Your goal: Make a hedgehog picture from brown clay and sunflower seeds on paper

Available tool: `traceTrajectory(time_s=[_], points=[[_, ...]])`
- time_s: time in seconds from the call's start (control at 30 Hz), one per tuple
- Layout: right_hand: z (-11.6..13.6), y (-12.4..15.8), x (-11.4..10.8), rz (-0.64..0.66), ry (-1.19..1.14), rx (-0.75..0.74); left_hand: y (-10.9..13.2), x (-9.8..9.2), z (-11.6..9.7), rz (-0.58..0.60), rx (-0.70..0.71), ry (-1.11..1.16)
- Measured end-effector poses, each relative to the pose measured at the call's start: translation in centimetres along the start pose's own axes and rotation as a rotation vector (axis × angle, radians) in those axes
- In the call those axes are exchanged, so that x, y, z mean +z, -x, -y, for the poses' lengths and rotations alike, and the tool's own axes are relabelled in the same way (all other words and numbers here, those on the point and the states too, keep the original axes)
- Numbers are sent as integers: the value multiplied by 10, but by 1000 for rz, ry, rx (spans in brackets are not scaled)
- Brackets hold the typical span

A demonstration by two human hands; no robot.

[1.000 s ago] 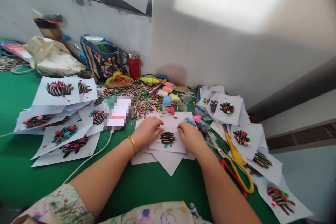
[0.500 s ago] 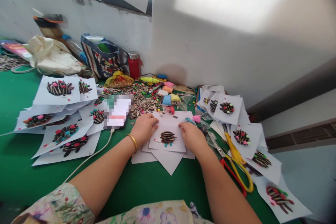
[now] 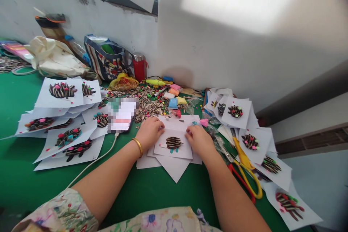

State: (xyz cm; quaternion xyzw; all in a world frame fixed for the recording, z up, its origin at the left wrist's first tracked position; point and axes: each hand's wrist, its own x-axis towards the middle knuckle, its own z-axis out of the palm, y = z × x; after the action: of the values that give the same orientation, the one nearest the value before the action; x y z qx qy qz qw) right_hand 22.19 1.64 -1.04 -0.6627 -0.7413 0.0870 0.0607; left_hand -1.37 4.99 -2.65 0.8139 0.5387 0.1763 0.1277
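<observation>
A small white paper card point(image 3: 160, 151) lies on several other white sheets in front of me. On it sits a hedgehog figure point(image 3: 174, 143) made of striped sunflower seeds in dark clay, with two blue feet and a pink dot by its thin string line. My left hand point(image 3: 151, 133) is at the card's upper left corner, its fingers bent and closed on the edge. At the upper right corner, my right hand point(image 3: 200, 138) has thumb and fingertips drawn together on the card. A blue clay piece point(image 3: 194, 123) shows just beyond the right fingers.
Finished cards lie in piles at left point(image 3: 65, 125) and right point(image 3: 251, 145). A phone point(image 3: 123, 116) with a white cable rests by my left arm. Scissors point(image 3: 248, 177) lie beside my right forearm. Loose sunflower seeds point(image 3: 149, 101), clay packs point(image 3: 173, 103) and a red flask point(image 3: 139, 67) stand behind.
My right fingertips have shifted slightly right and toward me. The left hand and the card have barely moved.
</observation>
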Motion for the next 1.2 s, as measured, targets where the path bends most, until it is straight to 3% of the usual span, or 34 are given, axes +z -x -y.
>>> traceTrajectory(time_s=[0.47, 0.8, 0.93, 1.1, 1.2], points=[[-1, -4, 5, -93, -37, -68, 0, -5, -2, 16, 22, 15], [9, -4, 12, -214, -149, -214, -1, -7, -7, 95, 96, 53], [-4, -6, 5, -282, -180, -131, -2, -9, -6, 101, 36, 11], [-36, -5, -21, -375, -148, 55, -1, -13, -8, 91, -83, -50], [-49, 0, -34, -350, -118, 140, -1, -14, -9, 87, -123, -82]])
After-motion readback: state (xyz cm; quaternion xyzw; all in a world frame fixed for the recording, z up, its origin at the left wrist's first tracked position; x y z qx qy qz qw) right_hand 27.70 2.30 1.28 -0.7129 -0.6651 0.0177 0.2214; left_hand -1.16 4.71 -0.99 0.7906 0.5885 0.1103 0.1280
